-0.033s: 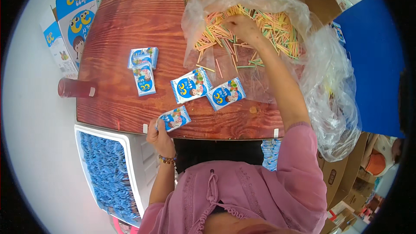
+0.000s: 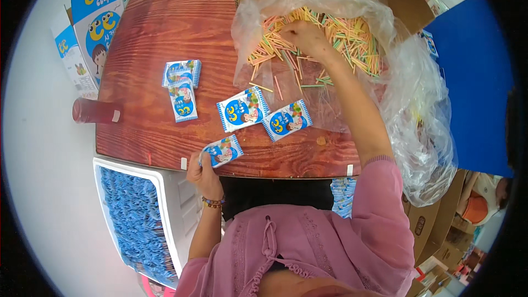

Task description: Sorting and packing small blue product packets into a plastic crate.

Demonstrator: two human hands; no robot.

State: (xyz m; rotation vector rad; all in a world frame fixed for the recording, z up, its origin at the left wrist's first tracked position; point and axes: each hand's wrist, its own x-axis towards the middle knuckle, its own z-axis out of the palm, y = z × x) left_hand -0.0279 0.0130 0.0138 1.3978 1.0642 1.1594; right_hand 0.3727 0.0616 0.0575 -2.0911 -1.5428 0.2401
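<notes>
My left hand (image 2: pixel 204 176) is closed on the end of a small blue-and-white candy packet (image 2: pixel 224 150), held over the table's front edge. My right hand (image 2: pixel 306 36) reaches down among thin pastel sticks (image 2: pixel 352 38) in yellow, pink and green, which lie loose in a clear plastic bag (image 2: pixel 250 16). Its fingers are bent together; what they hold, if anything, is hidden. Between my hands, a packet (image 2: pixel 242 110) lies touching another packet (image 2: pixel 287 120). Further left, several more packets (image 2: pixel 183 99) overlap in a small pile.
The red-brown wooden table (image 2: pixel 148 33) carries a reddish jar (image 2: pixel 97 111) at its left edge. Below that, a white foam box (image 2: pixel 181 209) is filled with blue packets. A printed carton (image 2: pixel 99 33) stands far left, an opened cardboard box (image 2: pixel 410 0) behind the bag, a blue panel (image 2: pixel 467 77) at right.
</notes>
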